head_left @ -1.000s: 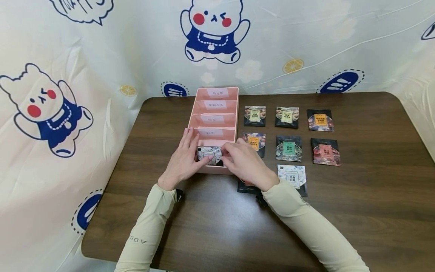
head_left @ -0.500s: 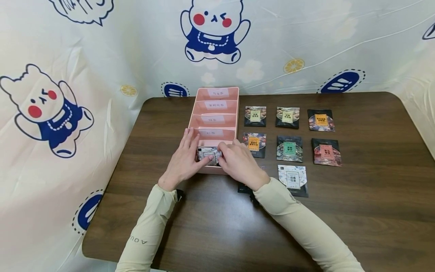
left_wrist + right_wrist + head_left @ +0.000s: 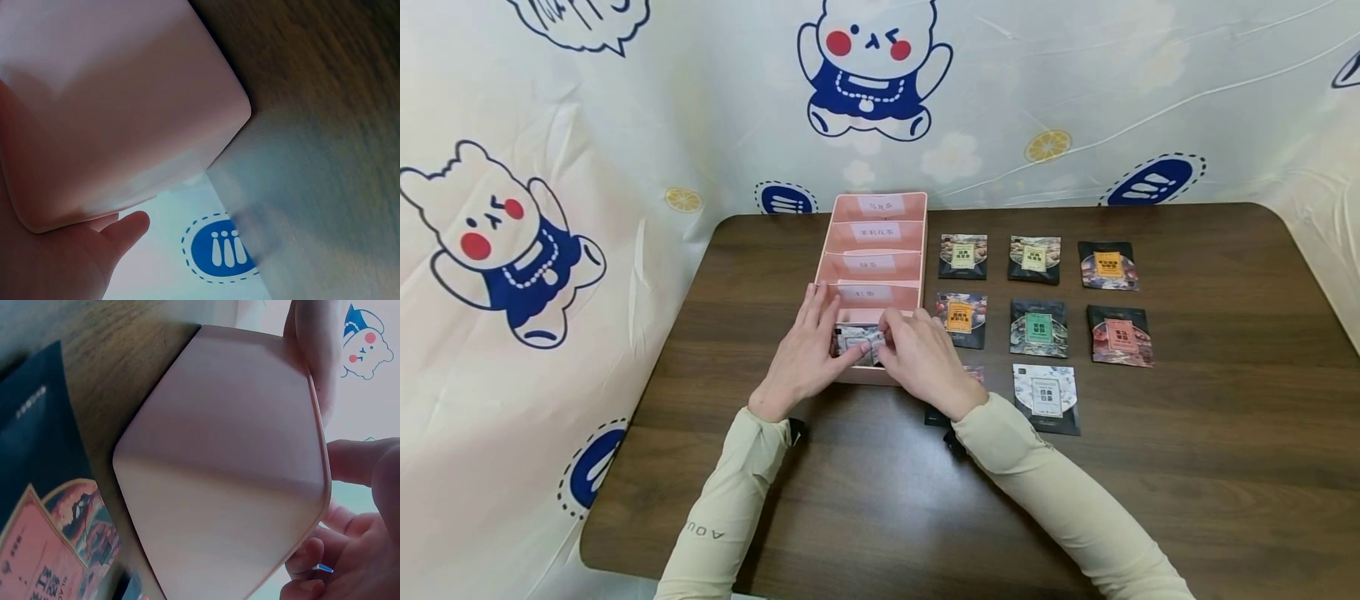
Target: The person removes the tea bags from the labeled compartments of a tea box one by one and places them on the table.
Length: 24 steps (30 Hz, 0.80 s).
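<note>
A pink divided box (image 3: 870, 376) stands on the table, its labelled compartments running away from me. In the nearest compartment sits a white and dark tea sachet (image 3: 852, 335), partly covered by both hands. My left hand (image 3: 807, 358) lies along the box's left rim with fingers straight and thumb reaching over the sachet. My right hand (image 3: 925, 358) has curled fingers and pinches the sachet's right side. In the right wrist view the fingers (image 3: 359, 461) show beyond the box's rim; the sachet is hidden there. The left wrist view shows the box's outer walls (image 3: 137, 94) and part of the hand.
Right of the box lie tea sachets in loose rows, among them a green-labelled sachet (image 3: 1038, 328), a red-labelled sachet (image 3: 1121, 336) and a white sachet (image 3: 1047, 398). Another sachet (image 3: 936, 416) is partly under my right forearm. A printed curtain (image 3: 985, 100) hangs behind the wooden table (image 3: 865, 500).
My right hand has shifted slightly left over the front compartment, and the sachet there has moved a little left. More of the sachets by my right wrist shows. My left hand has stayed put.
</note>
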### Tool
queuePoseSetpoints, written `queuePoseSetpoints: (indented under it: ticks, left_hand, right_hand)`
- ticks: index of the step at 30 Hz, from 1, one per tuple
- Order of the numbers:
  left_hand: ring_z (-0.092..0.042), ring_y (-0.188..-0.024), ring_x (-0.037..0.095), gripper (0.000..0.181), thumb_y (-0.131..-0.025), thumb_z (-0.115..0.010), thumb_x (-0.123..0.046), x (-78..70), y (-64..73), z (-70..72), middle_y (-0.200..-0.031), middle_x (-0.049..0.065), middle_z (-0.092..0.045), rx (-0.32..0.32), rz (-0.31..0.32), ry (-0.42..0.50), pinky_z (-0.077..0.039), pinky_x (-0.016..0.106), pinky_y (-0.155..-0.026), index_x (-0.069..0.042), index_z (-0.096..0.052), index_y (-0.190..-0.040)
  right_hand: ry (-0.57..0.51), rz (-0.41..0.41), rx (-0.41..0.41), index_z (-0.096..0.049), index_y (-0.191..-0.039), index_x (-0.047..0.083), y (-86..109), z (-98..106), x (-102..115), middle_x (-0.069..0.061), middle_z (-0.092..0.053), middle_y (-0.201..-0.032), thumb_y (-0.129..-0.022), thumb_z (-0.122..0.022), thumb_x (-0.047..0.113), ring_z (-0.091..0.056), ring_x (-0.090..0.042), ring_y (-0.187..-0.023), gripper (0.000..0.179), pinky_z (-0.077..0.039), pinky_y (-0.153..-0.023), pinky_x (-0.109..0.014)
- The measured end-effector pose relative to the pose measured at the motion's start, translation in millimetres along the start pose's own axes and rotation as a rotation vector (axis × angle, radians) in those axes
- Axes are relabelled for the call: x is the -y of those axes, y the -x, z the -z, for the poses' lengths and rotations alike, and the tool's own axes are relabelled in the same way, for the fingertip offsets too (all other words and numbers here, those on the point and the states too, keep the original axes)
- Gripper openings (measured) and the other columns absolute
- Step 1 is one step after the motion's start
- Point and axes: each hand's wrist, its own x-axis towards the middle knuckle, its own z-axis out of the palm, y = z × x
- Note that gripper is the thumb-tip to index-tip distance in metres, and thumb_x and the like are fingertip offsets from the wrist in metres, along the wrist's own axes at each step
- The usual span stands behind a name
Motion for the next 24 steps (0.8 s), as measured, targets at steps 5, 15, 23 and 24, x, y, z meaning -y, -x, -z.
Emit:
queuePoseSetpoints:
  ticks: [5,15,23,24]
  left_hand:
    - [-0.002,-0.151,0.031,0.093,-0.087,-0.049,-0.068,0.0,-0.4,0.4,-0.163,0.014,-0.007,-0.004,-0.008,-0.004,-0.03,0.053,-0.114,-0.006,-0.025,-0.153]
    - [0.0,-0.152,0.028,0.093,-0.088,-0.049,-0.067,-0.3,-0.2,0.0,-0.164,0.013,-0.005,0.01,-0.001,-0.007,-0.029,0.051,-0.115,-0.006,-0.025,-0.153]
    - [0.001,-0.152,0.026,0.093,-0.087,-0.05,-0.068,0.2,-0.1,0.0,-0.164,0.012,-0.005,0.011,0.003,-0.007,-0.03,0.052,-0.114,-0.006,-0.025,-0.153]
    - [0.001,-0.152,0.027,0.094,-0.087,-0.05,-0.068,0.0,-0.1,0.3,-0.164,0.012,-0.005,0.01,0.003,-0.007,-0.031,0.052,-0.114,-0.006,-0.025,-0.153]
  right_hand:
    - [-0.054,-0.033,0.005,-0.059,-0.105,0.014,-1.6,-2,1,0.003,-0.069,-0.085,-0.087,-0.069,0.022,-0.052,-0.018,-0.08,0.022,-0.039,-0.075,-0.037]
    - [-0.015,-0.016,0.033,-0.066,-0.104,0.015,-3.9,-9,0,0.007,-0.063,-0.079,-0.087,-0.067,0.022,-0.049,-0.014,-0.076,0.018,-0.034,-0.07,-0.033]
    - [0.004,0.003,0.041,-0.068,-0.101,0.015,-3.5,-11,0,0.007,-0.064,-0.077,-0.089,-0.065,0.023,-0.046,-0.015,-0.073,0.014,-0.031,-0.068,-0.031]
    - [0.006,0.003,0.042,-0.068,-0.1,0.016,-3.3,-11,0,0.007,-0.064,-0.077,-0.089,-0.065,0.023,-0.046,-0.015,-0.072,0.014,-0.03,-0.068,-0.032]
